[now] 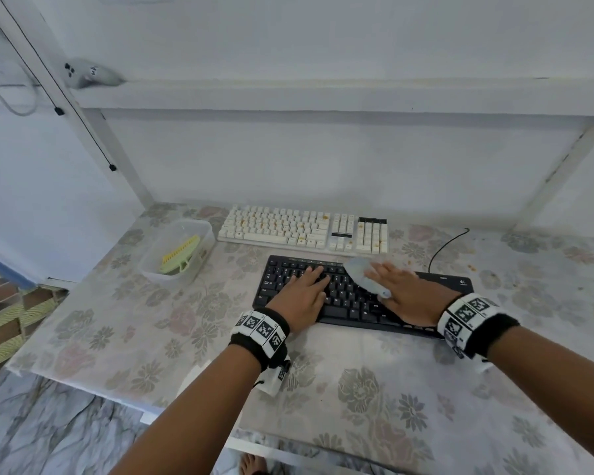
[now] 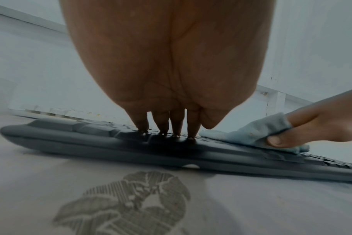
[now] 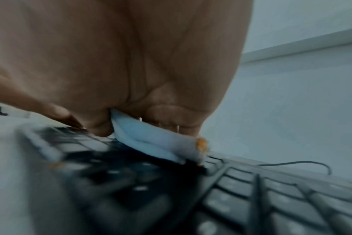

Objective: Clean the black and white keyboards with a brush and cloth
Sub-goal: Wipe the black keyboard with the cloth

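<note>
Your left hand [image 1: 302,296] lies flat on the left half of the flat black plastic keyboard [image 1: 350,303], fingers [image 2: 177,125] straight with tips on the keys and gripping nothing, while your right hand [image 1: 402,293] presses the folded pale-blue cloth [image 1: 364,272] onto the keys further right — thumb pinching its near edge, fingers laid over it. The cream-white keyboard [image 1: 302,228], speckled with orange crumbs, sits just behind on the floral-patterned table [image 1: 357,389]. The yellow-green brush [image 1: 180,255] rests in a clear plastic tub [image 1: 199,231] — left of both keyboards.
</note>
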